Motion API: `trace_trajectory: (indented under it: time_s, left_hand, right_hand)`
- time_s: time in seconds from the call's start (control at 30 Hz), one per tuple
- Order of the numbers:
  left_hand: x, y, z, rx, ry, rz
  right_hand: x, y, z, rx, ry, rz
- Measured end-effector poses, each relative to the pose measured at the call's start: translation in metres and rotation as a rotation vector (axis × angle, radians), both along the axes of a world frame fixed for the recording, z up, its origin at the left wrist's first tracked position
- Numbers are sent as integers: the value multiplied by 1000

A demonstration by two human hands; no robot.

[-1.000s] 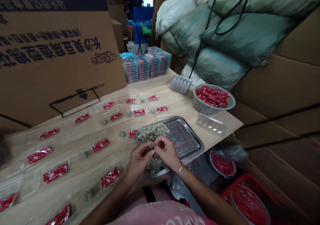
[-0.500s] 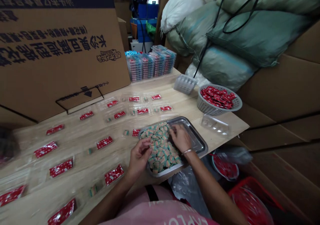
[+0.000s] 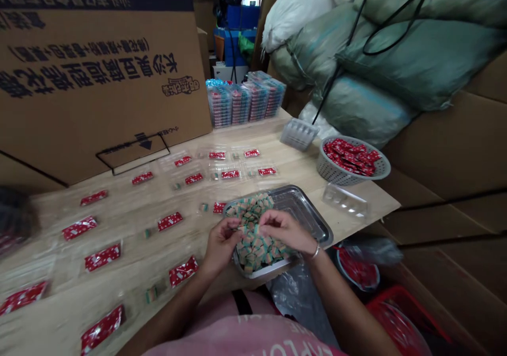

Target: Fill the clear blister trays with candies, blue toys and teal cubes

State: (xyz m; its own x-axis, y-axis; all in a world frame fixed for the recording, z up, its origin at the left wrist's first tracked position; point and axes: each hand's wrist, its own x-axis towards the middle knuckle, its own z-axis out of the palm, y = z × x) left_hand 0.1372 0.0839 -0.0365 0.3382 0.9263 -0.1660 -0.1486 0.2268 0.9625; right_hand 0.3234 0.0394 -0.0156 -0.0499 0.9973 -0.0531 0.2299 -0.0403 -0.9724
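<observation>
Wooden tabletop (image 3: 263,137) backed by a printed carton (image 3: 119,108) and piled sacks (image 3: 400,63), with a metal tray (image 3: 295,200) of small green-and-tan pieces (image 3: 259,253).
Over the pieces, the right hand (image 3: 291,232) pinches one; the left hand (image 3: 222,242) has thumb and fingertips close together, whether on a piece I cannot tell. Red packets (image 3: 170,221) spread leftward of both hands; a gray basket (image 3: 336,172) stands beyond the right.
</observation>
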Motion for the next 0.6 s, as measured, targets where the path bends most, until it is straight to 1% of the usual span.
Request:
trace_trajectory:
  time_s: [0.03,0.07,0.17,0.23,0.3,0.4,0.47,0.6]
  left_hand:
    - [0,0,1,-4,-9,-16]
    - [0,-1,2,-8,-15,-35]
    - [-7,-2,6,-41,-13,-87]
    - [-15,-2,8,-70,-13,-112]
    - [-23,-3,10,-65,-28,-104]
    - [-38,-3,11,4,-67,-13]
    - [-51,-4,11,38,-98,71]
    - [-85,-9,9,-6,-126,250]
  right_hand:
    - [-10,-1,3,4,45,56]
    - [-19,-1,6,15,57,80]
    - [-41,2,8,91,11,55]
    - [-50,5,7,147,-65,45]
    - [-56,8,7,211,-156,43]
    - [-71,13,7,309,-258,31]
    - [-86,16,7,384,-350,69]
    - [-123,20,8,590,-602,293]
